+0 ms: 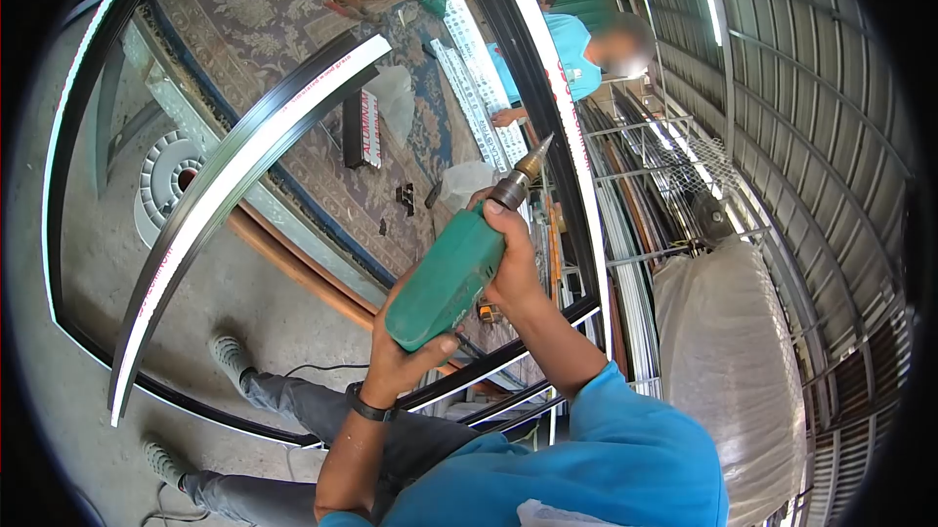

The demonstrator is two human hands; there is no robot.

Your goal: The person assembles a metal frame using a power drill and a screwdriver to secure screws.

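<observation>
A green power drill (445, 278) lies slanted across the middle of the view, its cone-shaped metal bit (532, 161) pointing up and to the right. My left hand (405, 356), with a dark band at the wrist, is closed round the drill's lower rear end. My right hand (513, 258) grips the drill near the chuck, thumb along its side. The bit's tip is close to a black and white frame bar (562, 87); whether they touch I cannot tell. The drill hides part of both hands' fingers.
A curved black and white profile (230, 175) crosses the left side. Beyond it are a white spool (166, 185) and patterned carpet (234, 14). Another person (576, 48) in blue is behind the frame. Long profiles (630, 224) and a plastic-wrapped bundle (728, 371) stand at right.
</observation>
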